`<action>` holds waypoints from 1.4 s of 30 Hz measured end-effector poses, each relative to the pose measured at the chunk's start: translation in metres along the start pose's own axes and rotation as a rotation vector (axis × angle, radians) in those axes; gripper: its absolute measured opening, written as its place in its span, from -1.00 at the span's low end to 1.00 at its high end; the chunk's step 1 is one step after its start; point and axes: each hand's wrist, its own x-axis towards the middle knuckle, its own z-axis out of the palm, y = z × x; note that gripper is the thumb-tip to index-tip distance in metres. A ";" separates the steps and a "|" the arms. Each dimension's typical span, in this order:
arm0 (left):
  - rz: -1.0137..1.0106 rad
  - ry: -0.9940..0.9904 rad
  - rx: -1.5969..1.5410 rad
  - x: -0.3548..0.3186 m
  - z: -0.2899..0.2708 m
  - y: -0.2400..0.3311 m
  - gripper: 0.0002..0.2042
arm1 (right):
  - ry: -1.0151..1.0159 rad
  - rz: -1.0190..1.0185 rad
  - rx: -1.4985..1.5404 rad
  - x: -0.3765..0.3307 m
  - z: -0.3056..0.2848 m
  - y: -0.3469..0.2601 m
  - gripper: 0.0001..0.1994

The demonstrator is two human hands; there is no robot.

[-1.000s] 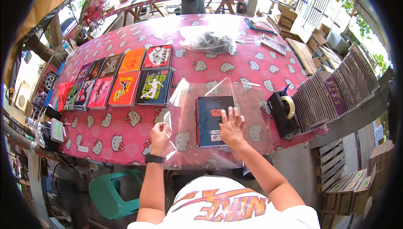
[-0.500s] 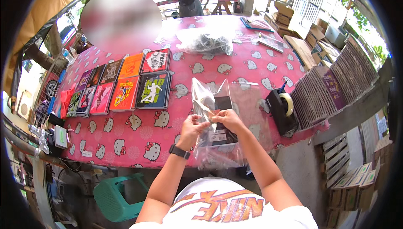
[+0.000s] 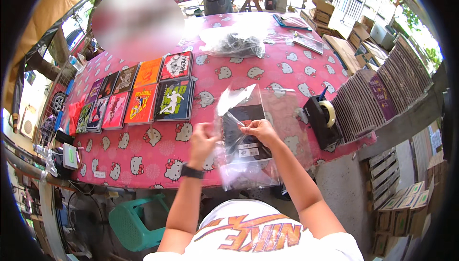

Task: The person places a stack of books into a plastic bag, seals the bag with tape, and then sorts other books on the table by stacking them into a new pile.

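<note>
Wrap [image 3: 248, 171] — glossy clear plastic; cartons [image 3: 322, 14] — matt cardboard.

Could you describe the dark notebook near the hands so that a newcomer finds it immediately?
Start at the big pink, cat-patterned table. Near its close edge, beneath the person's bare right hand, lies a dark rectangular notebook overlapped by glossy clear plastic. Unlike the colourfully printed notebooks in two rows further left, it lies apart and bears a white rectangular label.
</note>
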 end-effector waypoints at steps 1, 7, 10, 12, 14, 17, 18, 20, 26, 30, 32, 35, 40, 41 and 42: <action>-0.061 0.052 0.131 0.002 -0.025 -0.005 -0.56 | -0.002 -0.008 0.074 0.003 -0.002 0.005 -0.70; 0.439 -0.222 0.432 0.009 -0.026 0.006 -0.63 | -0.021 -0.076 0.037 0.004 0.000 0.012 -0.76; 0.516 -0.199 0.583 0.040 0.041 -0.022 -0.55 | -0.057 0.001 -0.059 -0.005 0.006 -0.017 -0.77; 0.407 -0.329 0.731 0.082 0.060 -0.014 -0.52 | -0.055 -0.012 -0.063 -0.005 0.001 -0.016 -0.79; 0.401 -0.110 0.798 0.122 0.054 -0.046 -0.49 | -0.107 -0.064 0.059 -0.006 0.020 -0.029 -0.82; 0.416 0.058 0.610 0.104 0.085 -0.021 -0.44 | -0.075 0.074 0.070 0.008 -0.007 0.010 -0.84; 0.510 0.051 0.603 0.078 0.084 -0.019 -0.42 | -0.082 0.067 0.096 0.008 -0.010 0.015 -0.84; 0.604 -0.114 0.639 0.003 0.076 -0.039 -0.39 | -0.092 0.048 0.103 0.004 -0.003 0.003 -0.84; 0.445 -0.092 0.084 -0.017 0.014 -0.014 -0.59 | -0.166 0.095 0.116 0.003 -0.009 0.008 -0.83; 0.554 -0.108 0.256 -0.008 0.032 -0.056 -0.57 | -0.167 -0.005 0.134 0.003 -0.003 0.000 -0.80; 0.570 -0.101 0.328 -0.008 0.033 -0.056 -0.57 | -0.151 0.053 0.034 0.000 -0.005 -0.009 -0.79; 0.588 -0.130 0.410 -0.002 0.029 -0.052 -0.55 | -0.124 0.136 -0.049 -0.004 -0.005 -0.018 -0.80; 0.538 -0.264 0.390 0.007 0.028 -0.051 -0.48 | -0.120 0.117 -0.134 -0.003 -0.012 -0.010 -0.85; 0.557 -0.290 0.431 0.009 0.027 -0.049 -0.45 | -0.233 -0.135 -0.323 -0.003 -0.020 -0.004 -0.78; 0.577 -0.317 0.471 0.013 0.027 -0.048 -0.42 | -0.343 -0.388 -0.509 -0.001 -0.025 0.002 -0.66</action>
